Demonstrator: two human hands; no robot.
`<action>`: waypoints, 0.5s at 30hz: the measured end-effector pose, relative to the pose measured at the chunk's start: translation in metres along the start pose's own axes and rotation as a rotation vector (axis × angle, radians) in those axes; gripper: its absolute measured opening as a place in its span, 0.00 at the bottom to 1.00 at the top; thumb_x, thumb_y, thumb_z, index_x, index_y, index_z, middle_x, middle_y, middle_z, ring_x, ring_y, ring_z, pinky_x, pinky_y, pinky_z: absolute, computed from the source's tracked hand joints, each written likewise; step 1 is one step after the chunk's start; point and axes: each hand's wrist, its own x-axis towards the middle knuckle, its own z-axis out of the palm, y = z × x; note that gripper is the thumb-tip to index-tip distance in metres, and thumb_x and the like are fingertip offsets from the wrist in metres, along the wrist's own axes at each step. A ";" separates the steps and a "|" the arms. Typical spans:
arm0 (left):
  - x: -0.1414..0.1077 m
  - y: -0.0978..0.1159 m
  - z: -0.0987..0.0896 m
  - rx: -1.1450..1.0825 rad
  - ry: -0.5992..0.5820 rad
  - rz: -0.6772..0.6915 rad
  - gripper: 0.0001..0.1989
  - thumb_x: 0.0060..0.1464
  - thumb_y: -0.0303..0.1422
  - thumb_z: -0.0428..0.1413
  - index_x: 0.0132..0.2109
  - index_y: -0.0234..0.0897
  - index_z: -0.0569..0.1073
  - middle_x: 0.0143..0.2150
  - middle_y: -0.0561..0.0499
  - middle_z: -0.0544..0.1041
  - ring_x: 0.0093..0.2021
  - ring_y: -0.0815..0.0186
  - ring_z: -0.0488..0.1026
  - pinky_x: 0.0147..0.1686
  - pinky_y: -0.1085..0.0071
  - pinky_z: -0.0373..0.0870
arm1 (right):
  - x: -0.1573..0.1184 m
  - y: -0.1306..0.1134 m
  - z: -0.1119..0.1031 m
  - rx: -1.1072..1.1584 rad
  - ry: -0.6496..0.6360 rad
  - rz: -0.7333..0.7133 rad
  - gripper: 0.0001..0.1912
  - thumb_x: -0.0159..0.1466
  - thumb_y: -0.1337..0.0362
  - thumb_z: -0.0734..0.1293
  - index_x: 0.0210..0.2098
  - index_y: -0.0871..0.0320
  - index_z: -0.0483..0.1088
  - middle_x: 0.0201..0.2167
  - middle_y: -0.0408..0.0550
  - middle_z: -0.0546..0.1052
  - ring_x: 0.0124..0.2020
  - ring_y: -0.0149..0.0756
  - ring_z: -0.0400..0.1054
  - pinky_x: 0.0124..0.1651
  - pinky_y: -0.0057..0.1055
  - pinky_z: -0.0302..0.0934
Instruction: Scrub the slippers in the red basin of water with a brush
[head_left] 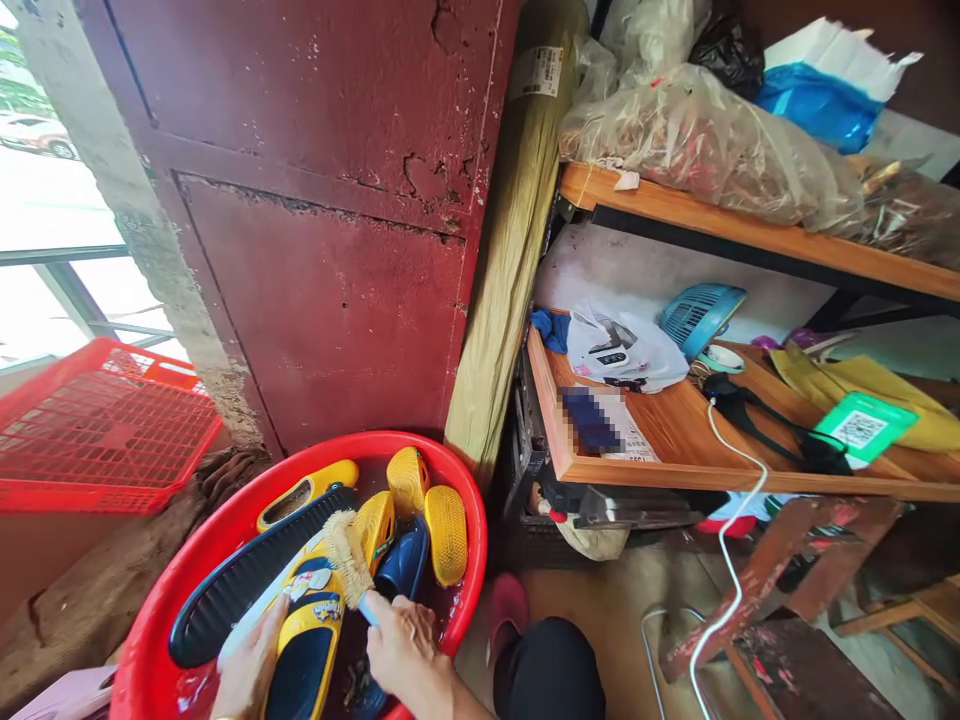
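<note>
Bright red plastic is ringing everything you are working on: a round red plastic washing basin [414,458] is holding a heap of wet footwear in front of you. Your left hand [244,662] is gripping a yellow-and-navy printed slipper [306,628], its fingers curling around the edge and tilting the slipper inside the basin. Your right hand [405,650] is closed around the pale handle of a tan-bristled scrubbing brush [346,558], pressing the bristles against the top of that slipper. A long navy ridged slipper [241,585] is lying under your left hand's side of the pile, while yellow perforated clogs [447,535] are resting near the far rim.

Wet plastic is the main risk here: hard strokes could shoot the slipper out of your left hand or twist the brush in your right. Leaning on the rim could tip the basin, and flicking bristles could spray dirty water toward the wooden shelf [637,470] and its white cable [731,560].
</note>
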 end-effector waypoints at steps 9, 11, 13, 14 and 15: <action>0.002 -0.013 0.005 0.239 -0.157 0.282 0.16 0.39 0.46 0.58 0.35 0.45 0.79 0.44 0.45 0.83 0.47 0.46 0.79 0.46 0.59 0.75 | 0.000 0.002 -0.024 0.061 -0.073 -0.064 0.19 0.62 0.67 0.63 0.50 0.47 0.74 0.36 0.44 0.81 0.37 0.40 0.76 0.41 0.30 0.66; -0.001 -0.014 0.007 0.230 -0.160 0.267 0.17 0.39 0.46 0.58 0.35 0.45 0.79 0.44 0.44 0.83 0.47 0.45 0.79 0.46 0.59 0.75 | 0.007 -0.009 -0.024 0.035 -0.072 -0.073 0.20 0.63 0.66 0.63 0.52 0.46 0.73 0.37 0.44 0.81 0.37 0.40 0.76 0.40 0.30 0.66; -0.003 -0.012 0.003 0.186 -0.115 0.202 0.19 0.40 0.49 0.56 0.36 0.44 0.79 0.42 0.45 0.83 0.47 0.45 0.79 0.47 0.57 0.75 | 0.009 -0.013 -0.022 0.012 -0.070 -0.071 0.20 0.63 0.66 0.63 0.53 0.45 0.72 0.37 0.44 0.80 0.37 0.40 0.76 0.40 0.31 0.66; -0.003 -0.010 0.000 0.155 -0.090 0.159 0.20 0.41 0.51 0.56 0.37 0.44 0.78 0.40 0.46 0.84 0.47 0.46 0.79 0.47 0.57 0.75 | 0.007 -0.010 -0.021 0.002 -0.062 -0.065 0.21 0.63 0.66 0.63 0.54 0.44 0.72 0.37 0.44 0.80 0.37 0.41 0.76 0.41 0.32 0.66; -0.003 -0.007 -0.004 0.119 -0.066 0.109 0.21 0.42 0.52 0.55 0.37 0.43 0.78 0.38 0.48 0.84 0.46 0.46 0.79 0.47 0.57 0.75 | 0.003 -0.004 -0.021 -0.005 -0.056 -0.057 0.22 0.63 0.67 0.63 0.55 0.44 0.72 0.37 0.45 0.80 0.38 0.42 0.76 0.42 0.33 0.67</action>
